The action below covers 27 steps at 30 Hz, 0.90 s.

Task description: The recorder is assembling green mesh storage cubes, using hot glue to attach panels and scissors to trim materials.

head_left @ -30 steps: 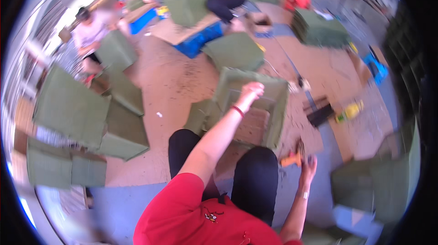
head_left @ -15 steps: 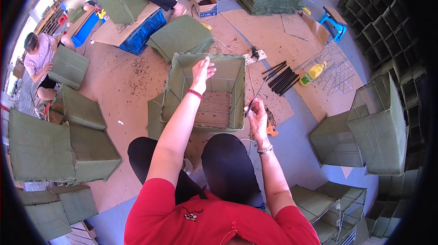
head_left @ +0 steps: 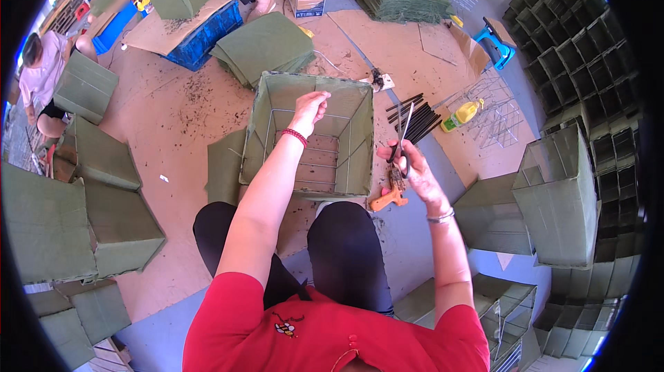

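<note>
In front of my knees stands a green fabric-covered box [head_left: 254,157] on a wire frame, its top facing me and thin wires crossing its bottom. My left hand [head_left: 310,110] hovers over its opening, fingers curled together; whatever they may pinch is too small to make out. To the right of the box, my right hand [head_left: 420,173] grips scissors [head_left: 408,123] by the dark handles, blades pointing up and away from me. Below the scissors, on the floor by the box's right side, lies an orange-handled glue gun [head_left: 389,198].
Black sticks [head_left: 419,123] and a yellow bottle [head_left: 462,115] lie right of the box, near loose wire frames [head_left: 494,119]. Green sheets [head_left: 266,47] are stacked beyond. Finished-looking green boxes [head_left: 557,195] stand on both sides. A co-worker [head_left: 45,71] sits at the far left.
My right hand has moved right, away from the box's edge, carrying the scissors, whose blades now point more upward. My left hand's fingers have curled closed. The view has shifted slightly.
</note>
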Tool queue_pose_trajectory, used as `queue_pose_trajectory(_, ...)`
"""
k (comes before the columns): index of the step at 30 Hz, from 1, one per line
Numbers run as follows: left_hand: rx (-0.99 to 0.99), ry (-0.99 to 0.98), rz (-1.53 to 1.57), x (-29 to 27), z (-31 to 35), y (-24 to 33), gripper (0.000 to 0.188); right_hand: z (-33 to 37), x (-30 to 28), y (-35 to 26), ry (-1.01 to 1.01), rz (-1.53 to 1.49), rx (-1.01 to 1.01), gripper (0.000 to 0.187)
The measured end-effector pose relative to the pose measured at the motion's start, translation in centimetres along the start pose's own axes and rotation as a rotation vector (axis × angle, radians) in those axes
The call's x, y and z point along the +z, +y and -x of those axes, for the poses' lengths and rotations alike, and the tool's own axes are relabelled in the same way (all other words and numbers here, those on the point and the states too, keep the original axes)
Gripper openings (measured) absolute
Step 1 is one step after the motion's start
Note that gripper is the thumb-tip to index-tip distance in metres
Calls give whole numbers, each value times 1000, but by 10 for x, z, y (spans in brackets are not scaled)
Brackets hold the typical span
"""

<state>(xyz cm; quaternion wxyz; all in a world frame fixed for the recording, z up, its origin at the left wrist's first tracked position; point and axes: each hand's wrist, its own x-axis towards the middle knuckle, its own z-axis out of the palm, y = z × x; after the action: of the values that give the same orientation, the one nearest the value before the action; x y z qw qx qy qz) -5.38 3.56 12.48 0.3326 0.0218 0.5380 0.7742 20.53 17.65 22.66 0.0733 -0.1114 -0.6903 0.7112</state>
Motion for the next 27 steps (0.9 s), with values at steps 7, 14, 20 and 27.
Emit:
queue_pose_trajectory(7,20,13,-51,7,11,-1,9,-47,-16,-65,-326,330,230,46)
queue_pose_trajectory(14,-31,-7,-136,1,18,3,8,-105,-22,-107,-259,669,456,50)
queue_pose_trajectory(20,67,11,-374,-4,18,3,11,-114,-8,-122,-293,839,677,53)
queue_pose_trajectory(27,371,121,-935,-19,15,-16,18,-139,22,-126,-359,911,669,55)
